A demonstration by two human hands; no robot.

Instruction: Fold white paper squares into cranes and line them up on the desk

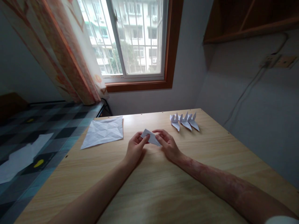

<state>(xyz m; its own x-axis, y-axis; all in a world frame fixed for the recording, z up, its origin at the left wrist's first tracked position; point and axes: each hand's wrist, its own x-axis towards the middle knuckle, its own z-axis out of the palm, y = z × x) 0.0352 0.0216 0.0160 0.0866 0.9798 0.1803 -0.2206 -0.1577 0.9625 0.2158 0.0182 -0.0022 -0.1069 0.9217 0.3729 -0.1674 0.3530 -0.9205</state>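
Note:
Both hands meet over the middle of the wooden table [163,186]. My left hand [135,147] pinches the left end of a small folded white paper piece [150,137]. My right hand [168,143] grips its right side with curled fingers. The piece is held just above the tabletop. A creased, unfolded white paper sheet [104,131] lies flat to the left of my hands. Three finished folded paper figures [185,122] with pointed tips stand in a row at the far right of the table.
A bed with a checked blue-grey cover [35,130] and a white sheet of paper on it borders the table's left edge. A curtained window [135,37] is behind the table. A grey wall with a cable and socket [271,60] runs along the right.

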